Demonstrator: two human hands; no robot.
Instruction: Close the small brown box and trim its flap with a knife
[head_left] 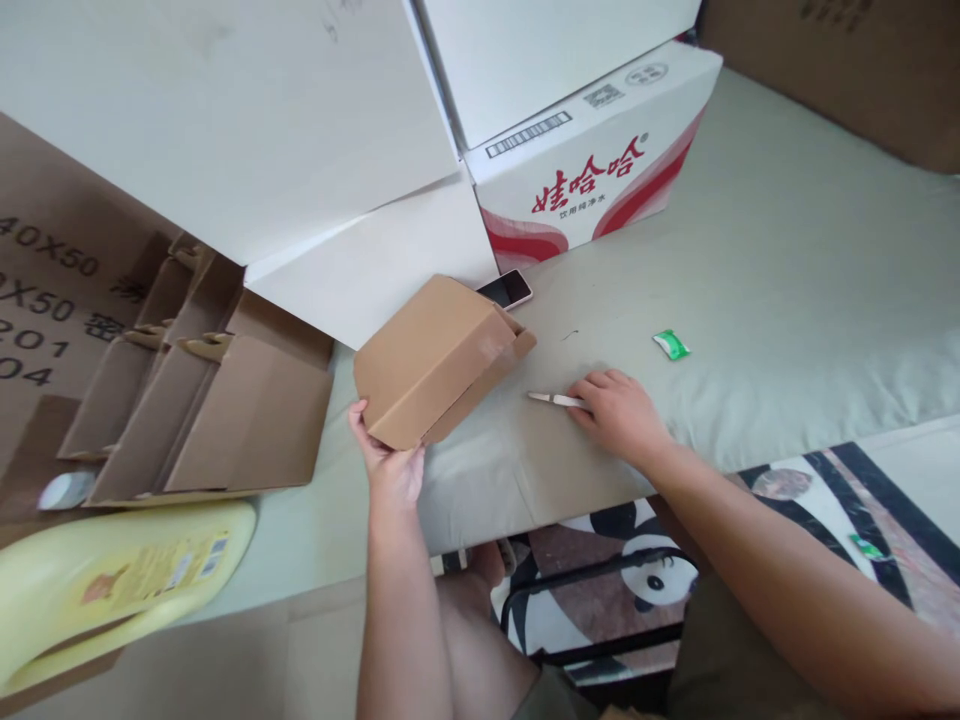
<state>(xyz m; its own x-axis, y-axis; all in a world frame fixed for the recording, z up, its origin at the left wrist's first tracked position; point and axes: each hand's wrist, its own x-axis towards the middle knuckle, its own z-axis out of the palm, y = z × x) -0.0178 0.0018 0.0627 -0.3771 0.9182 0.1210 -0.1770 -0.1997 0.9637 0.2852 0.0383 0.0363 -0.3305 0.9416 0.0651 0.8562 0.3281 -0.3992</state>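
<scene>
A small brown cardboard box (439,350) is tilted up off the green-grey sheet, and my left hand (390,455) grips its near left corner with the fingers partly hidden underneath. Flaps stick out at the box's right end. My right hand (619,412) rests low over the sheet, closed around the pale handle of a small knife (555,399). Its blade points left toward the box, apart from it. Behind the box lies a phone (511,290), partly covered by it.
White cartons (592,180) stand stacked at the back, one with red lettering. On the left are a cardboard divider box (247,410) and a yellow jug (135,570). A green-and-white wrapper (671,344) lies to the right. The sheet's front edge drops off near my knees.
</scene>
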